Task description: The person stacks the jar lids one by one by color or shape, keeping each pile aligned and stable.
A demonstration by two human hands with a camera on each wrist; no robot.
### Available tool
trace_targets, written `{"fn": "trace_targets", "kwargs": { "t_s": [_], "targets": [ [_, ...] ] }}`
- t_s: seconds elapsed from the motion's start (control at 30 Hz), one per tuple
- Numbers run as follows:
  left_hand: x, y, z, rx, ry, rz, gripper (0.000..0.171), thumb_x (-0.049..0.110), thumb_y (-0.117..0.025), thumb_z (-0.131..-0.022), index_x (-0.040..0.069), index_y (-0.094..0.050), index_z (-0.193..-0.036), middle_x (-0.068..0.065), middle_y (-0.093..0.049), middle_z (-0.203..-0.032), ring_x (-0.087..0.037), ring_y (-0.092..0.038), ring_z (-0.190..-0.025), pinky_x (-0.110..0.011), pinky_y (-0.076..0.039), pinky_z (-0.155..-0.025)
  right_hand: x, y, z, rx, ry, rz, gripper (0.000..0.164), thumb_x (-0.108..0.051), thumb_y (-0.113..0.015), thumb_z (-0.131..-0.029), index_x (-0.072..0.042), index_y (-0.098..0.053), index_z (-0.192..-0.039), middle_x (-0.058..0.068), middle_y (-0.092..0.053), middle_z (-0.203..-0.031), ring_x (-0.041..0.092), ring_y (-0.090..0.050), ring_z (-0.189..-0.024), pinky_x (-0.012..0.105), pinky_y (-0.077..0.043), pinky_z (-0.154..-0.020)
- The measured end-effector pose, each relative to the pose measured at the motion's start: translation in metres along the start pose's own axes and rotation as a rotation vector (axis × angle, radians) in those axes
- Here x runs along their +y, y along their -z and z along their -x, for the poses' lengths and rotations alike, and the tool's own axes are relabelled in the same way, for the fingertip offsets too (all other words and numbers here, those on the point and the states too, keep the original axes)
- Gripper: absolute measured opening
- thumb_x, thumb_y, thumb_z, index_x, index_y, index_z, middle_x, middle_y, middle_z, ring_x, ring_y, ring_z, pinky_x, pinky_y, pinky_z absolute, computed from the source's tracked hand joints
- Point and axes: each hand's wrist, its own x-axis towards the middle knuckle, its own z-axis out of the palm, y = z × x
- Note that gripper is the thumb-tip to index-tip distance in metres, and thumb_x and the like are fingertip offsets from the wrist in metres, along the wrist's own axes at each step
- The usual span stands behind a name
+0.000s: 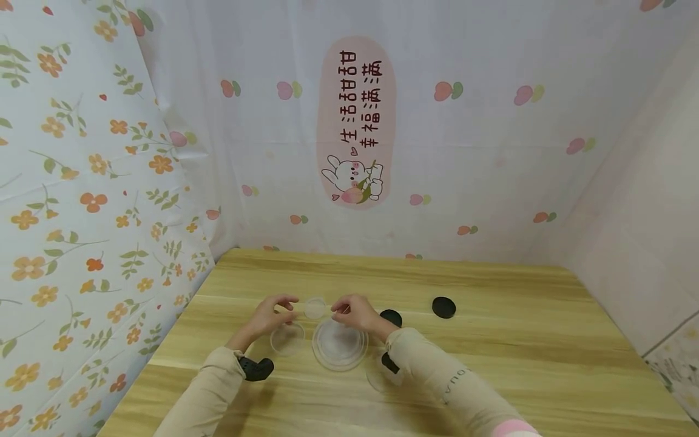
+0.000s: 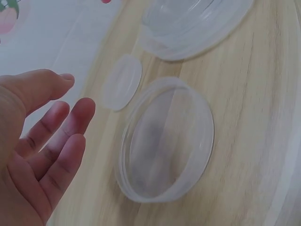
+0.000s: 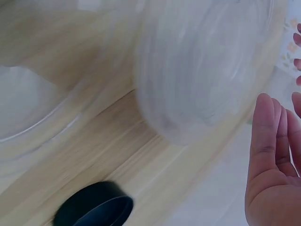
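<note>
Disc, small, round, translucent plastic (image 1: 314,308): flat on wood-grain table (image 1: 513,340), btwn hands. L hand (image 1: 266,317): empty, fairly wide, digits loosely bent. R hand (image 1: 355,311): nothing seen held, digits narrow, nearly straight. Step, prob.: reaching about disc; lifting it would call for a fingertip pinch at its thin rim. Clear shallow round plastic tub (image 1: 287,340): near L hand. Large round translucent plastic stack (image 1: 340,349): beside tub. Black round caps (image 1: 443,307), qty 2: right side. Obstr.: R forearm (image 1: 431,364) overhangs clear round plastic piece (image 1: 375,377).

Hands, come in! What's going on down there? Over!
Left hand empty; right hand looks empty. Small clear disc flat on the table between them. Nothing on top of it.
</note>
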Motion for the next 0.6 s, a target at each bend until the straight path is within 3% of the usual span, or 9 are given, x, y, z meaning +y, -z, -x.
{"fn": "trace_targets", "kwargs": {
  "t_s": [0.33, 0.6],
  "targets": [
    [-0.010, 0.016, 0.012, 0.110, 0.011, -0.003, 0.034, 0.000, -0.057, -0.082, -0.008, -0.052, -0.115, -0.028, -0.051, -0.099, -0.028, -0.059, -0.073, -0.030, -0.049, -0.060, -0.017, -0.017, -0.015, -0.010, -0.023, -0.074, 0.017, -0.002, -0.060, -0.082, 0.009, -0.062, -0.095, 0.006, -0.056, -0.075, 0.010, -0.053, -0.062, 0.019, -0.047, -0.050],
    [-0.017, 0.025, 0.018, 0.170, 0.068, 0.027, 0.035, 0.003, -0.058, -0.083, -0.008, -0.051, -0.116, -0.025, -0.052, -0.100, -0.031, -0.057, -0.075, -0.032, -0.048, -0.059, -0.014, -0.029, -0.026, 0.023, -0.013, -0.066, 0.016, -0.001, -0.061, -0.080, 0.010, -0.062, -0.092, 0.006, -0.056, -0.073, 0.007, -0.051, -0.056, 0.017, -0.046, -0.048]
  ]
}}
